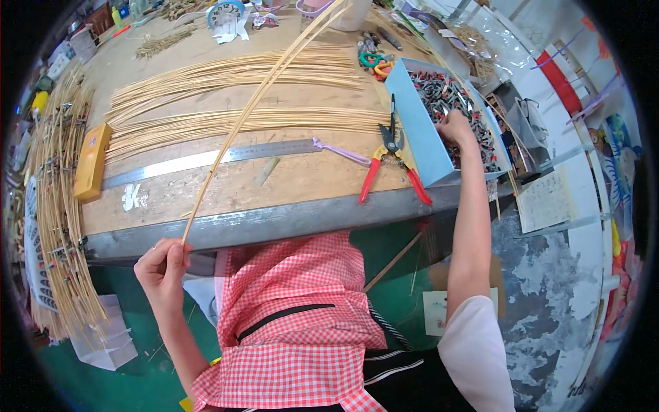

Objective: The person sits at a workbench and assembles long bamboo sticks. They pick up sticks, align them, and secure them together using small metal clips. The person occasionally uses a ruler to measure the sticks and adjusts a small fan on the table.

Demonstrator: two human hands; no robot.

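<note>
My left hand [162, 269], low at the table's front edge, pinches the lower ends of a pair of long thin bamboo strips [235, 132]. They slant up and away to the right across the table. On the right my right hand [456, 129] reaches into a light blue box [416, 118] heaped with small black clips with red parts [439, 88]. Its fingers are curled down among the clips, and their tips are hidden, so what they grip does not show. Red-handled pruning shears [390, 148] lie on the table beside the box.
Two spread bundles of bamboo strips [268, 122] lie across the table behind a steel ruler [213, 159]. At the left are a yellow block [92, 162] and clipped strip bundles [60, 199]. Scissors [375, 63] and a blue clock [226, 12] stand farther back.
</note>
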